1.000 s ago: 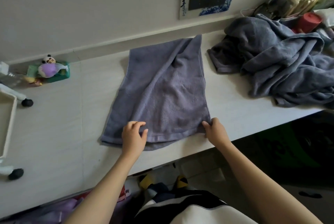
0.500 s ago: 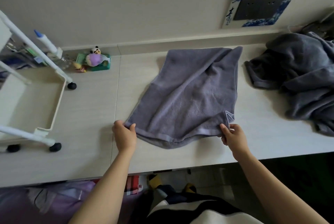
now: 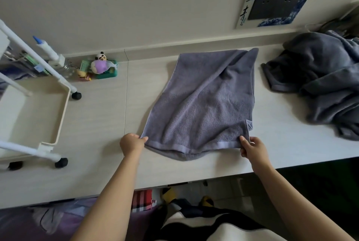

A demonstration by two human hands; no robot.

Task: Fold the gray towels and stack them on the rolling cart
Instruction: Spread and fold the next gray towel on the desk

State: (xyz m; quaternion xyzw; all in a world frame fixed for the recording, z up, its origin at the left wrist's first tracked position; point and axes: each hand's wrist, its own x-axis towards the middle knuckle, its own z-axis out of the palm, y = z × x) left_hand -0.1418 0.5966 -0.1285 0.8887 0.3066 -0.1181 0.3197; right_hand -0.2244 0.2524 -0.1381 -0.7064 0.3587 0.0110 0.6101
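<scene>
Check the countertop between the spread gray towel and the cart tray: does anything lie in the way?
Nothing visible does. The towel and the cart tray are separated only by bare countertop; the toy figure sits back by the wall.

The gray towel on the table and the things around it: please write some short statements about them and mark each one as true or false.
1. Each hand pinches one near corner of the flat gray towel: left hand, right hand. True.
2. The flat towel already lies in the rolling cart. False: it lies on the table; the cart tray in view holds no towel.
3. A pile of unfolded gray towels lies to the right of the flat towel. True.
4. The panda toy sits on top of the pile. False: it stands near the wall, between the cart and the flat towel.
5. The cart stands on the table at the left. True.
</scene>
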